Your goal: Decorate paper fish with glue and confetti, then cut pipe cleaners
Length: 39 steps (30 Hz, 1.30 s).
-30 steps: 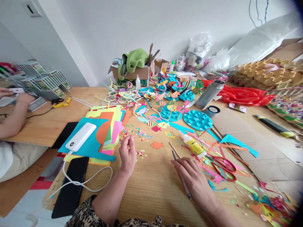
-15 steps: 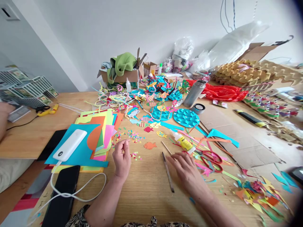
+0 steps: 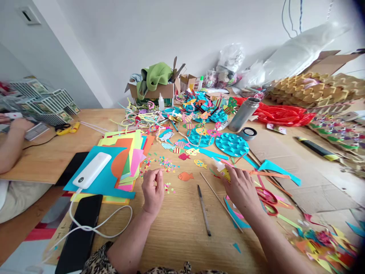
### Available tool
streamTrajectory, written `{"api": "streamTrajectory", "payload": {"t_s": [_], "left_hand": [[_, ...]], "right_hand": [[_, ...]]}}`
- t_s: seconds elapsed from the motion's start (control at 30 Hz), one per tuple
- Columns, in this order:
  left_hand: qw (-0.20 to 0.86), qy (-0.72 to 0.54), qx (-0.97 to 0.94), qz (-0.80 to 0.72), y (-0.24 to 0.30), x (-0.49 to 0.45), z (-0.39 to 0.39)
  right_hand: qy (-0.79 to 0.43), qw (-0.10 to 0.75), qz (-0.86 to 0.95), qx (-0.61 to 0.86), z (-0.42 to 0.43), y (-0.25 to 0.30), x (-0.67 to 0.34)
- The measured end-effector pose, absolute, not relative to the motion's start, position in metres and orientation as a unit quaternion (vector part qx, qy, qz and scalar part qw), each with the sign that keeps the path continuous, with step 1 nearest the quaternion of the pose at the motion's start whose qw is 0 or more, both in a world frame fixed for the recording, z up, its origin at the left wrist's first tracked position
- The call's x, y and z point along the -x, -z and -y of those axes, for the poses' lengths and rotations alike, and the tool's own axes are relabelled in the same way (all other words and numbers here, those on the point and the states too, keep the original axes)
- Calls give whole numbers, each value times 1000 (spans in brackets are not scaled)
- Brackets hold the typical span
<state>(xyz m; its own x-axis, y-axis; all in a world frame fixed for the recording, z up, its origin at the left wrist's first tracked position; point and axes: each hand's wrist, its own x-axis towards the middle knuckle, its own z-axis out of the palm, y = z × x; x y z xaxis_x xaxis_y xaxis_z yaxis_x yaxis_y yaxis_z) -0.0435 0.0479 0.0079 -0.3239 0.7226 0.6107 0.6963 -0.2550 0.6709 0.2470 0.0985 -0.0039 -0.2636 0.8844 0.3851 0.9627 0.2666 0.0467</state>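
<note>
My right hand (image 3: 241,187) has its fingers over a yellow-labelled glue bottle (image 3: 225,173) lying on the table, its white nozzle pointing to the far left. My left hand (image 3: 153,189) is closed with the fingers curled in, knuckles up, near the loose confetti dots (image 3: 168,163); whatever is inside is hidden. Between the hands lie a dark pen (image 3: 204,210) and a thin wooden stick (image 3: 221,201). An orange paper fish (image 3: 185,176) sits just ahead of my left hand, with a yellow spotted fish (image 3: 200,163) beyond it.
Red-handled scissors (image 3: 266,201) lie among paper strips right of my right hand. A metal flask (image 3: 244,114) stands behind blue discs (image 3: 232,144). Coloured paper (image 3: 102,190) carries a white power bank (image 3: 92,170) at left. Another person's arm (image 3: 14,142) is far left.
My right hand has left the wooden stick and moved up and right onto the glue bottle. The stick now lies uncovered. My left hand stays closed; the view has shifted slightly left.
</note>
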Motion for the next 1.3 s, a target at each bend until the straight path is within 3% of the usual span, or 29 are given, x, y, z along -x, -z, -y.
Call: {"api": "streamTrajectory", "payload": {"t_s": [0.13, 0.27, 0.33, 0.43, 0.5, 0.6, 0.83, 1.3], "left_hand": [[5, -518, -628, -581, -12, 40, -45], [19, -465, -718, -518, -18, 26, -38], [37, -418, -776, -471, -20, 16, -31], [84, -329, -846, -411, -21, -1, -21], [116, -269, -880, -374, -21, -9, -15], [130, -199, -906, -350, -20, -15, -10], [104, -133, -920, -355, -14, -18, -9], [60, -130, -928, -343, -7, -38, -15]], "right_hand": [[100, 132, 771, 615, -99, 4, -246], [10, 243, 739, 628, -96, -4, -244], [-98, 324, 698, 631, -90, -13, -244], [-354, 410, 592, 597, -75, -28, -244], [-506, 418, 507, 558, -61, -34, -241], [-611, 412, 427, 524, -41, -33, -234], [-591, 415, 425, 546, -29, -11, -221], [-567, 453, 426, 540, -48, -9, -231]]}}
